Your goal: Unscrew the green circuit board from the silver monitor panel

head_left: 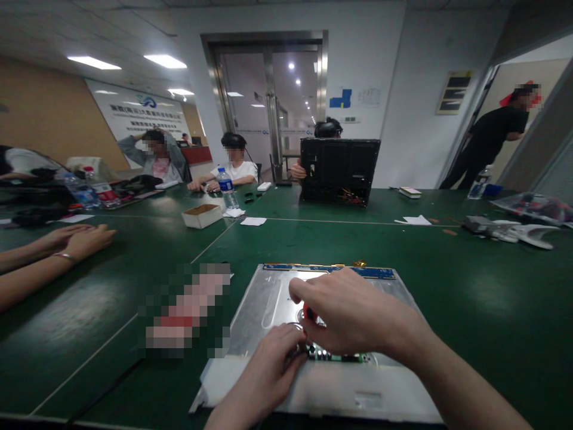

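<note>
A flat silver metal panel (268,298) lies on the green table (470,286) in front of me, with a blue strip along its far edge and a small green circuit board (340,357) near its front. My right hand (353,310) is closed round a red-handled tool (308,315), most of it hidden, held upright over the board. My left hand (273,367) rests on the panel just left of the tool, its fingertips pinched at the board's left end. What they pinch is hidden.
A neighbour's forearms and hands (67,245) rest on the table at left. A small cardboard box (201,215), a water bottle (227,188) and a black upright monitor back (338,170) stand farther off. Several people sit at the far side; one stands at right (487,143).
</note>
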Motion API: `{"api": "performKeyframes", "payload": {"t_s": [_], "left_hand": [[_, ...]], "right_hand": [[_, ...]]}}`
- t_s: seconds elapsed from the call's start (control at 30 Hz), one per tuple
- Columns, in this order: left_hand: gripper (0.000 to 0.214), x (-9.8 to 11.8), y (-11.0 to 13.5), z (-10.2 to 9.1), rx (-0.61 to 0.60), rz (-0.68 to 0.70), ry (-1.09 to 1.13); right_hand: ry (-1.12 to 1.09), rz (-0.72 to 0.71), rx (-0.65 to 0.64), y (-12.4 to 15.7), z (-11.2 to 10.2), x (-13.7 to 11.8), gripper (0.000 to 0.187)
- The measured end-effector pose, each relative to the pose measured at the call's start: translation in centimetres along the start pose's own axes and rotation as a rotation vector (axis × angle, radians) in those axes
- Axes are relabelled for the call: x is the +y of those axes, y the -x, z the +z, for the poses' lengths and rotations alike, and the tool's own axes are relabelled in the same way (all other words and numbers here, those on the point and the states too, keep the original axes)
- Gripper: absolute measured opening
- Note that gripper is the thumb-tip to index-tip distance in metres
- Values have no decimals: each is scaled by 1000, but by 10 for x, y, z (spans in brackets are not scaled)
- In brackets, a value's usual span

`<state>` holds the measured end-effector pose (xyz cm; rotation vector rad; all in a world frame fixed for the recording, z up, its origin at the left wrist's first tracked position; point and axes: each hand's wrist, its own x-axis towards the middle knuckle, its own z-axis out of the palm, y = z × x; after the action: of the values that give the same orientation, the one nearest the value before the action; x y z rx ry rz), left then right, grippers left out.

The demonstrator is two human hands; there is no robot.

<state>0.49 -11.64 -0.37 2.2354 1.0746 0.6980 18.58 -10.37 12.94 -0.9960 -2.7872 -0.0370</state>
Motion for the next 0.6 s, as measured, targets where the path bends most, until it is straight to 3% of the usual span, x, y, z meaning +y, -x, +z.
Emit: {"api": "performKeyframes", "payload": {"t_s": [0.6], "left_hand": [[16, -3, 0, 1, 40, 42, -7]], "right_hand": [[6, 9, -20, -1, 0, -1, 14]]}}
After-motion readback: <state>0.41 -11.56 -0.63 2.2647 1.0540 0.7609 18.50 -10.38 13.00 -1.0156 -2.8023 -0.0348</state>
